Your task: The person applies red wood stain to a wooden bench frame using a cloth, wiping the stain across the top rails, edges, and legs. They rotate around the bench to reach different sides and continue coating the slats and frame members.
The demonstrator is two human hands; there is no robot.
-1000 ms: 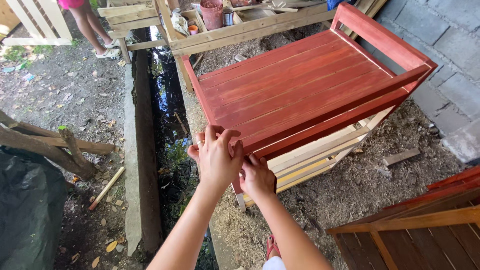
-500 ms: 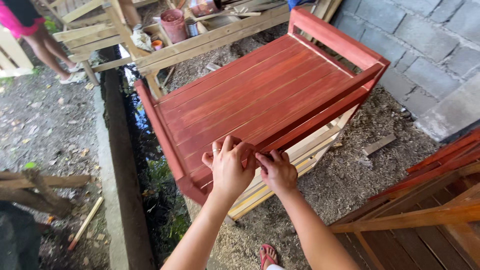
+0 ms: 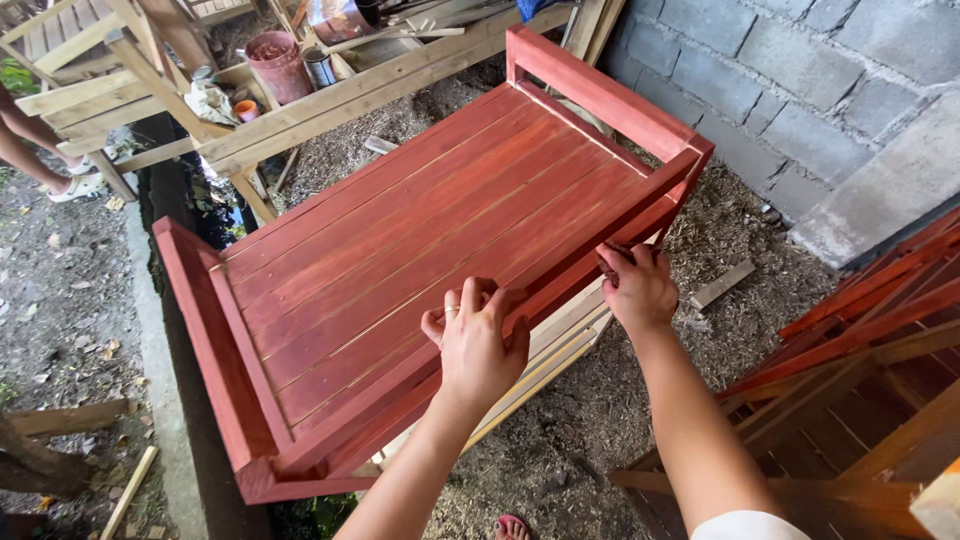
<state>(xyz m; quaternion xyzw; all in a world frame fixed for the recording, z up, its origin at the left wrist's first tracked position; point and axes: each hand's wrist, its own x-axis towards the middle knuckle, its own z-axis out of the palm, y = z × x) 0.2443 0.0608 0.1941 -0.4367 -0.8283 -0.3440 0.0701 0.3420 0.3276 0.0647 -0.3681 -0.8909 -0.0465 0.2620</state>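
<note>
A large red-stained wooden bench (image 3: 420, 210) lies tipped over on a bare wooden frame, its slatted panel facing up. My left hand (image 3: 478, 345) rests flat on the near rail of the bench, fingers spread, a ring on one finger. My right hand (image 3: 637, 285) grips the same rail further right, with something small and dark pinched in its fingers against the wood.
A grey block wall (image 3: 800, 90) stands at the right. Red wooden furniture (image 3: 880, 330) sits at the lower right. Bare timber frames (image 3: 330, 95), a red bucket (image 3: 275, 62) and cans lie behind. A person's leg (image 3: 30, 150) shows at the far left. Sawdust covers the ground.
The view has shifted left and closer. My two hands have moved apart along the rail, the right one sliding toward the bench's right end.
</note>
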